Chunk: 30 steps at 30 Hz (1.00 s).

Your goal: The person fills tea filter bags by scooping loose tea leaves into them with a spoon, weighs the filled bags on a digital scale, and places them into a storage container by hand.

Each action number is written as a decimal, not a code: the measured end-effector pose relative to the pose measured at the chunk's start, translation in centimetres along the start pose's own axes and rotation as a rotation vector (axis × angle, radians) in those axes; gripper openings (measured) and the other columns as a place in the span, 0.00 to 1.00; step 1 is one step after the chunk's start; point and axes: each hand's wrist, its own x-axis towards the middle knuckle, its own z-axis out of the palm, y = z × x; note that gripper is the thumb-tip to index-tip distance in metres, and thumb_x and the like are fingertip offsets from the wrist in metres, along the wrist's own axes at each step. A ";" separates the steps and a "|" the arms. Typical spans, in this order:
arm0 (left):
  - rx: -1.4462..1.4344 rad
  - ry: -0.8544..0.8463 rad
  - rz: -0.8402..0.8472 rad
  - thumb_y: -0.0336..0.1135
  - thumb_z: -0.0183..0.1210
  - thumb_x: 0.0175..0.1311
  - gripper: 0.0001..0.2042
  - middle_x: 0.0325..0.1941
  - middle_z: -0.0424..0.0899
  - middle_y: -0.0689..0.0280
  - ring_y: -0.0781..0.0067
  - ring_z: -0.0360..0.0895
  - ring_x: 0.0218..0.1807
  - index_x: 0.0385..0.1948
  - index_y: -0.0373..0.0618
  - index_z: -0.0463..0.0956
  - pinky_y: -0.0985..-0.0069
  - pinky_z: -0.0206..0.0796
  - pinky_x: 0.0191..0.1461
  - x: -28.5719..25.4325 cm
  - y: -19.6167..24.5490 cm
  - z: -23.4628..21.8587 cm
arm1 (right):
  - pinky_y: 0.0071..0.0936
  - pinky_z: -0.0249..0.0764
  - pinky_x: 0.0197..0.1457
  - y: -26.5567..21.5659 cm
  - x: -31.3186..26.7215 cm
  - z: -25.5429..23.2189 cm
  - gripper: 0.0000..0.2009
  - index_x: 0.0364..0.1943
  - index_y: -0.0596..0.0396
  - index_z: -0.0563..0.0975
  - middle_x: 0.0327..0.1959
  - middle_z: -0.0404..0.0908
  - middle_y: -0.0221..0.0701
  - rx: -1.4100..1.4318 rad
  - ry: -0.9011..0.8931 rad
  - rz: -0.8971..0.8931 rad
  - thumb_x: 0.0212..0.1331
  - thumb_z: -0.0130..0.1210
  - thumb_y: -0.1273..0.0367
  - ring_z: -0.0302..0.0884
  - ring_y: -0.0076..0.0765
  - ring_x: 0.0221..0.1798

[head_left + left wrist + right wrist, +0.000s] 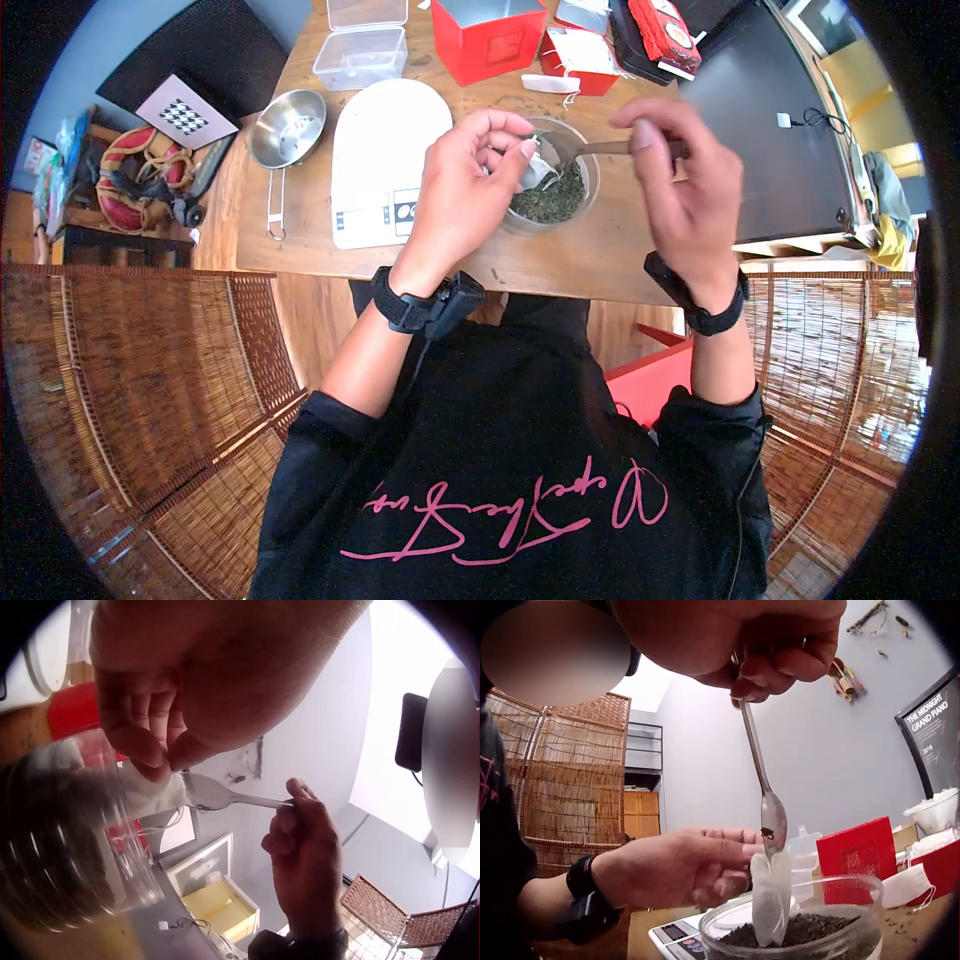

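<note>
My left hand (465, 180) pinches the top of a small white drawstring filter bag (771, 904), seen upright over the jar in the right wrist view. Its string hangs loose beside it. Below is a clear round jar (518, 229) holding dark green dried leaves (552, 206), probably loose tea. My right hand (690, 185) grips the handle of a metal spoon (774, 814). The bowl of the spoon points down at the bag's mouth, with a few dark leaf bits on it.
Left of the jar lies a white kitchen scale (385, 150), and beyond it a steel pan with a long handle (288, 130). At the back stand a clear plastic box (360, 58), a red box (490, 45) and a smaller red box (590, 80) with white bags.
</note>
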 end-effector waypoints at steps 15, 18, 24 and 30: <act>-0.025 0.054 0.000 0.28 0.62 0.72 0.08 0.37 0.85 0.69 0.86 0.78 0.31 0.49 0.39 0.79 0.85 0.72 0.32 -0.1 0.4 -0.2 | 0.17 0.66 0.32 1.6 0.0 -0.6 0.07 0.45 0.60 0.82 0.31 0.82 0.22 0.230 0.134 0.164 0.75 0.53 0.72 0.70 0.12 0.30; -0.079 0.069 -0.035 0.28 0.61 0.73 0.08 0.38 0.86 0.68 0.86 0.79 0.31 0.50 0.40 0.79 0.86 0.72 0.30 0.3 -0.1 -0.5 | 0.18 0.64 0.30 3.3 -0.5 -1.1 0.08 0.46 0.60 0.82 0.31 0.81 0.20 0.291 0.180 0.237 0.75 0.53 0.71 0.68 0.12 0.29; -0.090 0.058 -0.042 0.29 0.60 0.74 0.08 0.38 0.87 0.68 0.84 0.81 0.34 0.50 0.39 0.78 0.84 0.72 0.31 0.6 -0.4 -0.4 | 0.23 0.63 0.28 6.1 -3.2 1.8 0.07 0.46 0.56 0.82 0.21 0.75 0.29 -0.061 0.034 0.314 0.73 0.56 0.70 0.69 0.16 0.24; -0.128 0.054 -0.072 0.28 0.60 0.73 0.08 0.39 0.86 0.67 0.83 0.82 0.38 0.50 0.38 0.78 0.83 0.74 0.35 0.5 -0.7 -0.8 | 0.18 0.68 0.34 7.1 -5.0 3.6 0.08 0.46 0.59 0.81 0.31 0.81 0.22 0.346 0.076 0.499 0.76 0.53 0.69 0.71 0.14 0.30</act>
